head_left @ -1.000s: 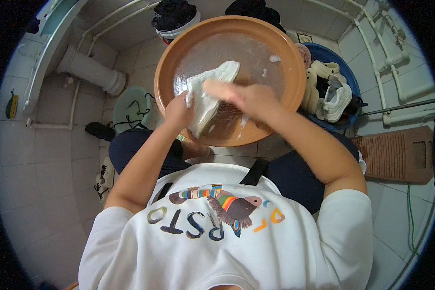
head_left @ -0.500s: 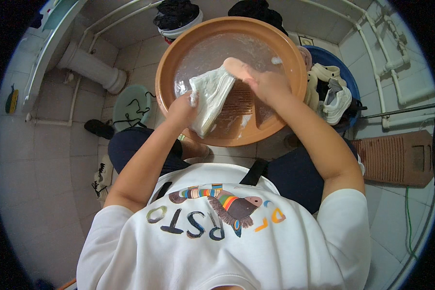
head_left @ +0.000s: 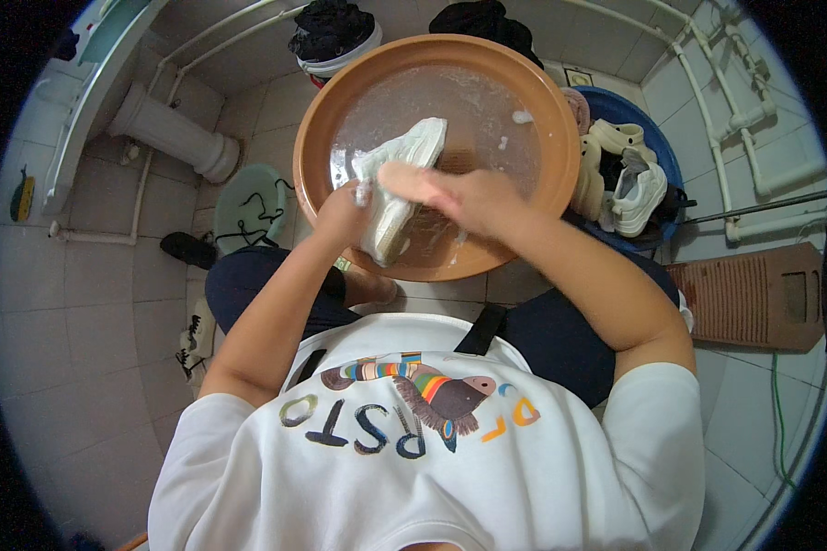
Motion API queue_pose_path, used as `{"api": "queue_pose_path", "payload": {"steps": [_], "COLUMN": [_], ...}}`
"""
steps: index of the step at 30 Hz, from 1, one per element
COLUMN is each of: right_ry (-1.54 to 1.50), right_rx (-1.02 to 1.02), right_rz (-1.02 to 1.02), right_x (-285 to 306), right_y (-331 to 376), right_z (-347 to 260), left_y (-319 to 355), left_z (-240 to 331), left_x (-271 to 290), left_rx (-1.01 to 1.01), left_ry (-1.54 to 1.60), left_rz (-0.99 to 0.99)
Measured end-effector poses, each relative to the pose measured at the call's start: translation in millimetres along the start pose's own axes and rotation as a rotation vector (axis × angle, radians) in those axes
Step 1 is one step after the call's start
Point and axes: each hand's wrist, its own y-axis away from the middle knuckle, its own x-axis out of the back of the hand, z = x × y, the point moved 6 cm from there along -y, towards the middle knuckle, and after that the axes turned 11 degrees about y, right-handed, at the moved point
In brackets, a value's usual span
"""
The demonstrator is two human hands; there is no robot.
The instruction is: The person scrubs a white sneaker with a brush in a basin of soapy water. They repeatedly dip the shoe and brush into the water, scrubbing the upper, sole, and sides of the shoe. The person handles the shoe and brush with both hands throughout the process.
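Your right hand (head_left: 455, 195) has slid back across the white shoe (head_left: 397, 188) over the orange basin (head_left: 542, 138), fingers pressed together, while your left hand (head_left: 340, 213) grips its near end.

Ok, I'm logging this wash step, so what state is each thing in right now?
White shoe: tilted over the water, held by both hands.
Left hand: gripping the shoe's lower end.
Right hand: laid across the shoe's side.
Orange basin: holds soapy water with foam.
Blue basin: filled with more pale shoes.
Washboard: lying flat on the floor.
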Motion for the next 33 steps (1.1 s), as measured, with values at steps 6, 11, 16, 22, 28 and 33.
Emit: {"api": "queue_pose_path", "payload": {"steps": [6, 11, 16, 22, 28, 33], "right_ry": [-0.186, -0.105, -0.196, -0.312, -0.991, -1.136], "right_rx": [-0.224, -0.257, -0.24, -0.136, 0.072, -0.044], "right_rz": [0.304, 0.258, 0.245, 0.208, 0.464, 0.457], "right_x": [8, 4, 3, -2, 18, 47], "right_y": [-14, -16, -19, -21, -24, 2], "right_z": [57, 57, 53, 59, 87, 113], "left_y": [1, 11, -17, -33, -81, -64], "left_z": [19, 60, 61, 115, 79, 111], "left_x": [5, 15, 3, 0, -30, -28], "left_rx": [0.08, -0.016, -0.248, -0.046, 0.062, -0.139], "left_ry": [-0.097, -0.201, -0.422, -0.585, -0.233, 0.074], "left_rz": [-0.091, 0.041, -0.02, -0.245, -0.215, -0.149]}}
